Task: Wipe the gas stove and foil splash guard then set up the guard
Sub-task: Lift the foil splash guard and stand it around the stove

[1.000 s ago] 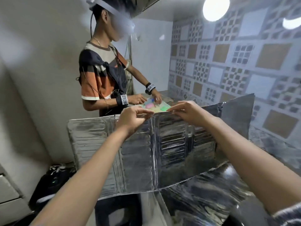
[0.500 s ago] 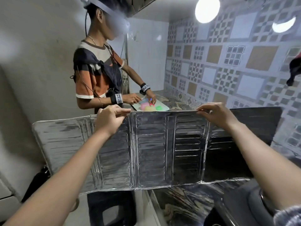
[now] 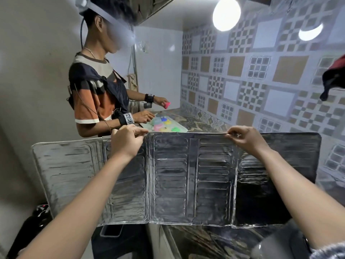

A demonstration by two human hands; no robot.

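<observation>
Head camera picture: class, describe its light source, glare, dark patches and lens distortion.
In the head view, a bulb blows out to white and a bright crescent shows on the tiled wall; the foil splash guard shines grey in its middle panels but turns near black at its right end; the wide lens curves the tile lines; the left hand and right hand pinching it are sharp.

silver foil splash guard (image 3: 171,180), ribbed panels unfolded almost flat, held upright above marbled counter edge, right panel dark
</observation>
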